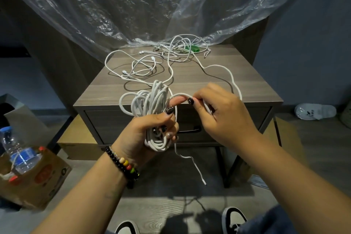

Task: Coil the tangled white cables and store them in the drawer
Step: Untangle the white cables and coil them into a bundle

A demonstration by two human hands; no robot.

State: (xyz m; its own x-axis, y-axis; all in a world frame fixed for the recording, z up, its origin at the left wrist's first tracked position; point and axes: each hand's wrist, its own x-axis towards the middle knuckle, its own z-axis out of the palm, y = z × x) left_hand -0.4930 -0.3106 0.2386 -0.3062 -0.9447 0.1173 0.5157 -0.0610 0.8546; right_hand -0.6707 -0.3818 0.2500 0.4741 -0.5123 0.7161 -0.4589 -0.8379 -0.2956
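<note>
- My left hand (150,129) is curled round a bundle of coiled white cable (153,108); the loops stand up above my fist and bulge out below it, held in front of the drawer.
- My left forefinger sticks out to the right, almost meeting my right hand.
- My right hand (220,112) pinches a strand of that same cable between thumb and forefinger, just right of the bundle, its other fingers curled in.
- From that pinch the free run of cable (230,76) arcs up behind my right hand and winds off to the far side of the nightstand top.
- A loose cable end (191,161) hangs below my left hand, down past the drawer front toward the floor.
- Beyond both hands, on the nightstand (256,89), lie more tangled white cables (148,64), thinner, with small plugs showing.
- At the far edge of that tangle sits something green (193,48); I cannot tell what it is.
- The drawer (114,123) is right behind my hands, closed, its dark handle slot (190,130) between my wrists.
- Clear plastic sheeting (133,6) drapes down behind the nightstand.
- Left of my left forearm a cardboard box (38,182) holds a water bottle (17,150).
- A beaded bracelet (123,163) circles my left wrist.
- Below my arms my two shoes (233,218) show.
</note>
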